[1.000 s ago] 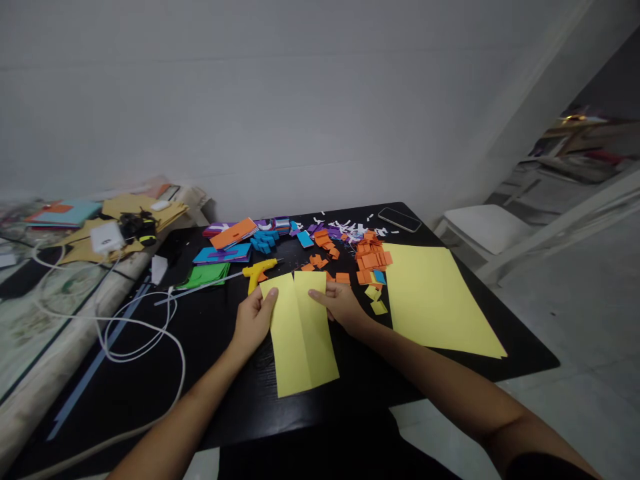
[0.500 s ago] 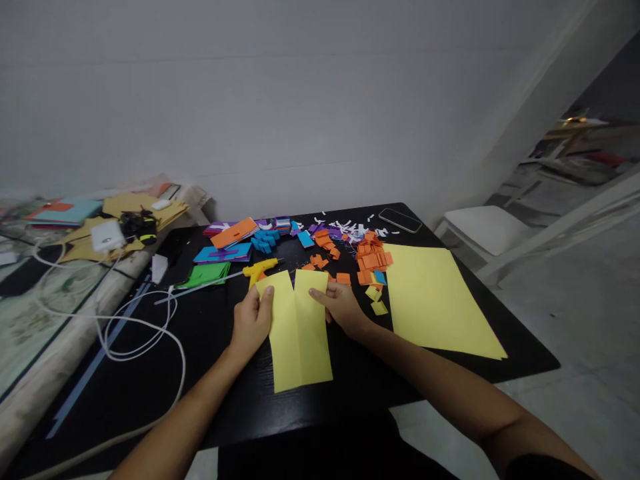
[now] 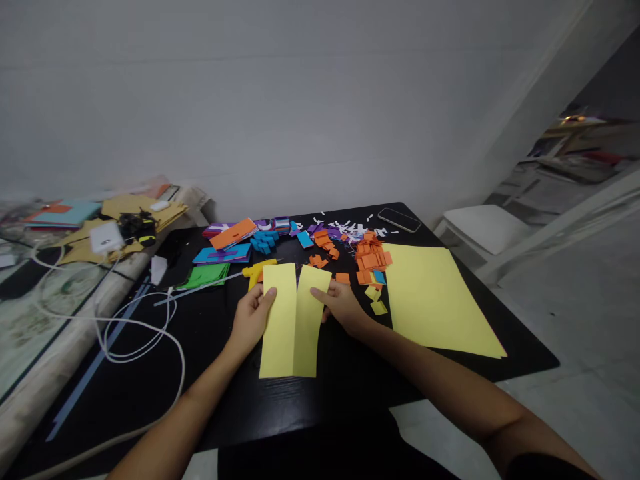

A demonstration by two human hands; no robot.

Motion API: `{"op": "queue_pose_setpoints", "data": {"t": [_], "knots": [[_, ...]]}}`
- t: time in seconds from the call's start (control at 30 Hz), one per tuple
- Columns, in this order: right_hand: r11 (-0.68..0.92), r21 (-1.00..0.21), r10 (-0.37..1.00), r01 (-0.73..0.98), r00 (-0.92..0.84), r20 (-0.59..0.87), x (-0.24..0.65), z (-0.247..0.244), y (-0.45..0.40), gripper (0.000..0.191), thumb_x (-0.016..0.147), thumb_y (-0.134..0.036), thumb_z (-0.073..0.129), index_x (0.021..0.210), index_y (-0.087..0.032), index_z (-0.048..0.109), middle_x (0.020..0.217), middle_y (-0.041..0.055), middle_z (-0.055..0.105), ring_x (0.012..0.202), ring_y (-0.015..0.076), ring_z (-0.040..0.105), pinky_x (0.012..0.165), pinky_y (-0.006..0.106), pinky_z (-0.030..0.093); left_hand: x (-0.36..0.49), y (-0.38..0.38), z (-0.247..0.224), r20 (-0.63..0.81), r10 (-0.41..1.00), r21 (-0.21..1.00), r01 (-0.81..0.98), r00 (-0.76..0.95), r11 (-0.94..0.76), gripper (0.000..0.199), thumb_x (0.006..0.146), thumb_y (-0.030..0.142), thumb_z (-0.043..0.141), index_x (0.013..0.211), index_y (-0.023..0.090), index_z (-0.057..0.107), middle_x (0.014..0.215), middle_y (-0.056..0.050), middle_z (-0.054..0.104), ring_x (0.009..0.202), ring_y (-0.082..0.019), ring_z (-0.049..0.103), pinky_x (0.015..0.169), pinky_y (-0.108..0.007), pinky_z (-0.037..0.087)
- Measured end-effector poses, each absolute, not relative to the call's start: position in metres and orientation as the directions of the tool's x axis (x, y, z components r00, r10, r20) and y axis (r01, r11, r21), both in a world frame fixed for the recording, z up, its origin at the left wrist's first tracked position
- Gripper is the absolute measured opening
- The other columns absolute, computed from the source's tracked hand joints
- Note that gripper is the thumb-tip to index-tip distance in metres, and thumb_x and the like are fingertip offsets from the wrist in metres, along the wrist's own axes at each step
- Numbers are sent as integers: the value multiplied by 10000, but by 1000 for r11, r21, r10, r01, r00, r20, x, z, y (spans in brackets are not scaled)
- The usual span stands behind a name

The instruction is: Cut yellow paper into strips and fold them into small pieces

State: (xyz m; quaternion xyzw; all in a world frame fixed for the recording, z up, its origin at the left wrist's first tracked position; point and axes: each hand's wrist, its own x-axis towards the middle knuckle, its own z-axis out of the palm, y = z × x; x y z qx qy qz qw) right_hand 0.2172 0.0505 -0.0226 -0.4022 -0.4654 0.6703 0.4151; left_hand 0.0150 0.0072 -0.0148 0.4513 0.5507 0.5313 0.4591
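Observation:
A yellow sheet of paper (image 3: 278, 333) hangs between my two hands above the black table. It has a crease down its middle, and its top part is split along that line. My left hand (image 3: 253, 313) pinches the left half, thumb on the front. The right half is gripped by my right hand (image 3: 341, 303), with the thumb in front and the fingers behind. Just beyond the paper lies a yellow glue gun (image 3: 255, 270), partly hidden by it. Larger yellow sheets (image 3: 430, 297) lie flat to the right of my right hand.
Orange paper pieces (image 3: 371, 257) and white scraps (image 3: 353, 230) are scattered at the back. Folded blue paper (image 3: 223, 254) and green paper (image 3: 207, 275) lie back left. A phone (image 3: 399, 219) rests at the far edge. A white cable (image 3: 183, 373) loops across the left side.
The lower part of the yellow paper has swung left and slightly up. The right half is now angled, and the split at the top has shifted. Both hands keep their grip.

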Motion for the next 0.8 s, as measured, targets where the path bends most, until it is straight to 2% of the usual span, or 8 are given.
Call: {"op": "queue_pose_setpoints", "data": {"t": [0.1, 0.2, 0.3, 0.47, 0.8], "knots": [[-223, -957, 919, -183, -366, -144, 218, -24, 51, 435, 705, -437, 788, 1000, -133, 694, 794, 59, 740, 520, 137, 636, 354, 201, 495, 13, 6, -19, 56, 980, 989, 147, -191, -28, 355, 828, 526, 631, 761, 185, 557, 590, 32, 549, 478, -117, 479, 455, -213, 364], [-235, -959, 894, -156, -422, -151, 219, -25, 51, 447, 709, -436, 784, 1022, -128, 701, 823, 71, 743, 540, 138, 646, 342, 189, 488, 10, 5, -20, 202, 952, 914, 393, -231, -99, 325, 870, 471, 593, 711, 196, 522, 564, 52, 453, 491, -111, 417, 460, -210, 293], [-254, -957, 874, -137, -457, -166, 219, -26, 52, 450, 690, -435, 796, 1002, -123, 706, 831, 83, 743, 560, 145, 653, 334, 186, 486, 8, 4, -17, 267, 933, 847, 521, -240, -109, 301, 911, 451, 540, 743, 202, 522, 559, 61, 407, 497, -116, 391, 474, -218, 274], [-240, -962, 880, -128, -447, -160, 217, -27, 52, 419, 685, -437, 799, 928, -110, 700, 771, 84, 736, 526, 131, 629, 335, 184, 475, 6, 5, -12, 264, 918, 857, 509, -297, -82, 304, 937, 472, 493, 809, 198, 534, 637, 31, 526, 554, -135, 476, 499, -218, 331], [-244, -954, 914, -172, -371, -166, 214, -26, 53, 435, 663, -448, 819, 901, -116, 670, 782, 84, 739, 542, 136, 644, 349, 188, 493, -4, 10, -11, 304, 873, 835, 548, -381, -52, 300, 951, 462, 489, 911, 185, 596, 754, -8, 626, 624, -149, 530, 587, -240, 396]]}}
